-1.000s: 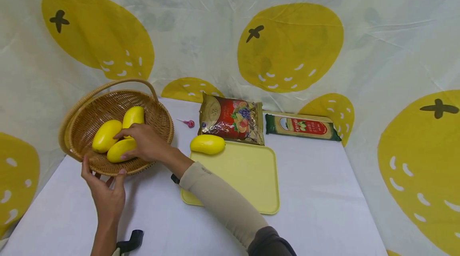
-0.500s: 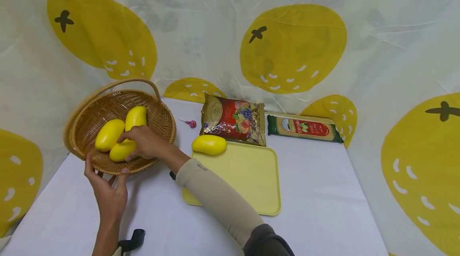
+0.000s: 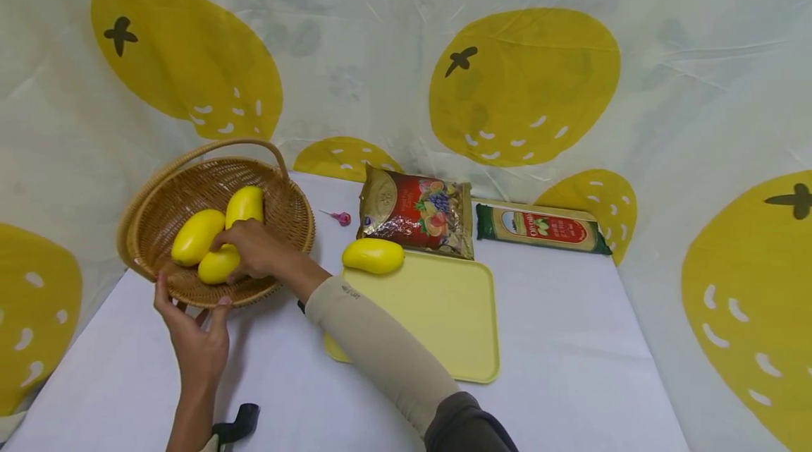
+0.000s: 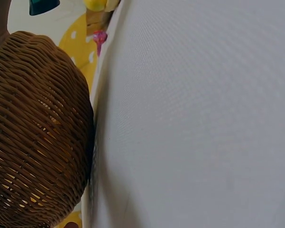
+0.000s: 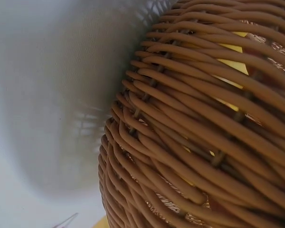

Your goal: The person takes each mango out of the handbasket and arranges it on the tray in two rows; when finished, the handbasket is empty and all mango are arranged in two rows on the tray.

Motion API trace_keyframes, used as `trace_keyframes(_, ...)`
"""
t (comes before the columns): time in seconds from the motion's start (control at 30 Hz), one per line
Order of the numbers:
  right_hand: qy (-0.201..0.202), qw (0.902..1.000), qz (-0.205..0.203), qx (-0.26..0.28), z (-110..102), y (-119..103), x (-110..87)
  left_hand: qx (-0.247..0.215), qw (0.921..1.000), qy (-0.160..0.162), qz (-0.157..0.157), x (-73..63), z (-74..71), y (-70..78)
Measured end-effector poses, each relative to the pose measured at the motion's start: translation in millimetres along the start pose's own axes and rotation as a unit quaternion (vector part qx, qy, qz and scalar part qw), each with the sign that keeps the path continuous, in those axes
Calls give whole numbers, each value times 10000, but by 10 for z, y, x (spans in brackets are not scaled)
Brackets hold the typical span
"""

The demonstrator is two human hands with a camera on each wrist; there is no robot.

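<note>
A wicker basket (image 3: pixel 190 194) with a hoop handle stands at the left of the table, tilted toward me. My left hand (image 3: pixel 201 350) grips its near rim from below, thumb and fingers spread along the edge. Inside lie a yellow mango (image 3: pixel 197 237) and a second mango (image 3: pixel 245 204). The nearest mango (image 3: pixel 217 267) is held by my right hand (image 3: pixel 256 249), whose fingers curl over its right end and partly hide it. Both wrist views show the woven outside of the basket, at left in the left one (image 4: pixel 42 128) and close up in the right one; neither shows the mangoes.
Another mango (image 3: pixel 373 256) lies on the back left corner of a pale yellow tray (image 3: pixel 438 318). Behind the tray are a red and gold candy bag (image 3: pixel 415 212) and a green-ended Olivoila packet (image 3: pixel 544 228). A pink lollipop (image 3: pixel 343 218) lies beside the basket. A fruit-print curtain encloses the table.
The whole head view has drifted slightly, so everything appears a little farther right. Both hands keep their places on the basket and the nearest mango.
</note>
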State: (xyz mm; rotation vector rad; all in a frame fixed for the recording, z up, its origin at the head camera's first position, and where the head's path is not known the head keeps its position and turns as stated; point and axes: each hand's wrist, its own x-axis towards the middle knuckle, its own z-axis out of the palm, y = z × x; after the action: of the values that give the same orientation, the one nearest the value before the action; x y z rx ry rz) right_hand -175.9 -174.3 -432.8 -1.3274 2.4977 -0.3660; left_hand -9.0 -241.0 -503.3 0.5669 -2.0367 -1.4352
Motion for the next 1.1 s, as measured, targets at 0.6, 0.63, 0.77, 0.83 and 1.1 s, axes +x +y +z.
trace_keyframes(0.6, -376, 9969, 686, -40, -22, -48, -14, 2, 10000, -7, -39, -1, 25, 16)
trace_keyframes(0.63, -410, 9967, 706, 6, -30, -51, -23, 0, 10000, -9, -45, -1, 23, 14)
trace_keyframes(0.77, -507, 9963, 662, 208, -61, -56, -69, 23, 10000, -16, -54, -3, 12, 7)
trace_keyframes(0.83, -486, 9969, 553, 276, -74, -52, -102, 33, 10000, -14, -44, -2, 7, 6)
trace_keyframes(1.1, 39, 9985, -55, 534, -98, 14, -281, 112, 9999, -8, -57, -13, -2, -2)
